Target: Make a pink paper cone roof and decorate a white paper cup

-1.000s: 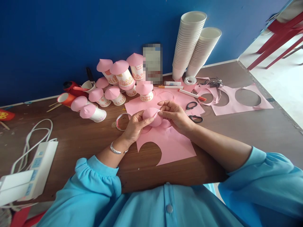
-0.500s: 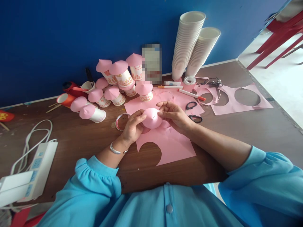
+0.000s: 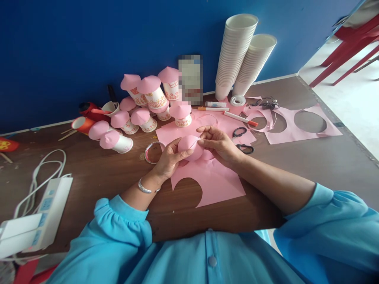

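Note:
Both hands hold a pink paper cone (image 3: 189,152) over the middle of the table. My left hand (image 3: 169,159) grips its left side, the thumb lying across the front of the cone near the slit or seam. At the right edge, my right hand (image 3: 220,145) pinches the paper between thumb and fingers. Below lies a cut pink sheet (image 3: 220,183) with a rounded cut-out. A roll of tape (image 3: 154,153) rests just left of my left hand. Black-handled scissors (image 3: 245,148) lie right of my right hand, their blades hidden.
Several paper cups with pink cone tops (image 3: 151,88) stand at the back left. Two tall stacks of white cups (image 3: 235,55) rise near the blue wall. Markers (image 3: 241,118) and pink scraps (image 3: 302,128) lie right; a power strip (image 3: 50,213) with cables sits left.
My left thumb has moved right, from the cone's left edge onto its front. My right hand keeps its pinch in nearly the same place.

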{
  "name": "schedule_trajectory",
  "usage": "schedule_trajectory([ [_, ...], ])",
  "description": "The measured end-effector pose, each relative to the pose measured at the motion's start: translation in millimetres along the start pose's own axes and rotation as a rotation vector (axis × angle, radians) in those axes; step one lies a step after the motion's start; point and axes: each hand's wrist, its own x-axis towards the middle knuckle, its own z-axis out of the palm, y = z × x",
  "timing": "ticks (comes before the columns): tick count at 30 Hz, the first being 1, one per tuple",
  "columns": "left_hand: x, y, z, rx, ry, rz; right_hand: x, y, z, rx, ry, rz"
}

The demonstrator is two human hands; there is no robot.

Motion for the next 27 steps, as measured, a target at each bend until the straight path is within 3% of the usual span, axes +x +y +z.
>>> schedule_trajectory([
  [8,-0.2,2.9,4.6,0.004,0.039,0.021,-0.3,-1.3,0.9,0.016,0.002,0.005],
  [18,0.5,3.5,-0.7,0.036,0.085,-0.082,3.9,-1.5,1.6,-0.025,-0.032,-0.005],
  [27,1.8,3.7,-2.4,0.053,0.089,-0.03,1.1,-4.2,2.3,-0.111,-0.03,-0.025],
])
